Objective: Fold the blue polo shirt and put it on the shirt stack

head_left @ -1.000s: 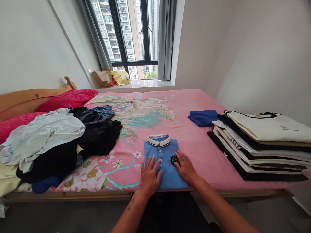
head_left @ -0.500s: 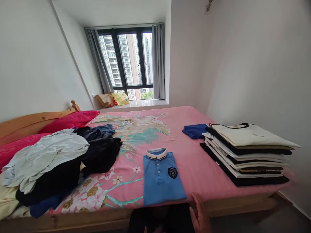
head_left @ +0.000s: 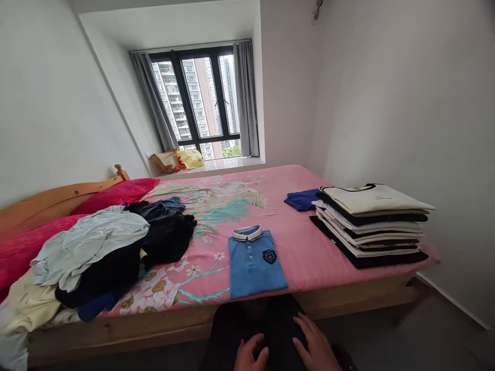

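Observation:
A folded blue polo shirt (head_left: 255, 262) with a white collar and a dark badge lies at the near edge of the bed (head_left: 309, 257). Both hands are off it, low in the view over my dark trousers. My left hand (head_left: 250, 356) shows only partly at the bottom edge, fingers loosely curled, nothing visible in it. My right hand (head_left: 314, 346) lies flat with fingers spread, holding nothing.
A stack of folded shirts (head_left: 369, 221) stands at the bed's right, a folded dark-blue garment (head_left: 301, 199) behind it. A heap of unfolded clothes (head_left: 104, 252) covers the left side beside pink pillows (head_left: 116, 191). Bags (head_left: 178, 159) sit on the window sill.
Both hands have left the blue polo shirt and dropped to my lap. The view has pulled back and tilted up, showing more of the room.

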`<state>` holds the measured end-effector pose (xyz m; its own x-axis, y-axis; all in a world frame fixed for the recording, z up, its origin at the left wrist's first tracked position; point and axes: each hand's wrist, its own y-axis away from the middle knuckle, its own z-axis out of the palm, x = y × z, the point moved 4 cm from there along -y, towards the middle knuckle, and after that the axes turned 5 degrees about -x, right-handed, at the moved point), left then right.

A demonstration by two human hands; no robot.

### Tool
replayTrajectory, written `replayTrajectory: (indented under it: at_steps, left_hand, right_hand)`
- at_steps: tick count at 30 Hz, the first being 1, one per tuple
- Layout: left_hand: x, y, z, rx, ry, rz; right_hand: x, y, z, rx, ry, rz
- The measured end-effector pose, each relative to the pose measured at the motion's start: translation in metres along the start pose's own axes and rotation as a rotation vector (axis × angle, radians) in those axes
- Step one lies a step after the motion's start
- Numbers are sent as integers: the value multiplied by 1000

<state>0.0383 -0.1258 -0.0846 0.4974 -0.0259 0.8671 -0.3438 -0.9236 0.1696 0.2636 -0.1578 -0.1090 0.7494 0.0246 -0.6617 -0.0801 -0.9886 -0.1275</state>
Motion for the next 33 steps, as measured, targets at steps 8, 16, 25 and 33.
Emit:
replayTrajectory:
  at_steps: [8, 16, 25, 33]
  left_hand:
    - [3, -24, -68, 508, 555, -224]
    - [6, -52, -77, 428, 740, -395]
    - [4, -73, -76, 434, 780, -468]
    - [6, -87, -82, 41, 911, -427]
  right_hand:
    - [-16, -36, -36, 111, -341, 131]
    - [-21, -114, -44, 68, -371, 215]
    - [-8, -149, -40, -188, -298, 330]
    - [-28, -169, -42, -390, -166, 386]
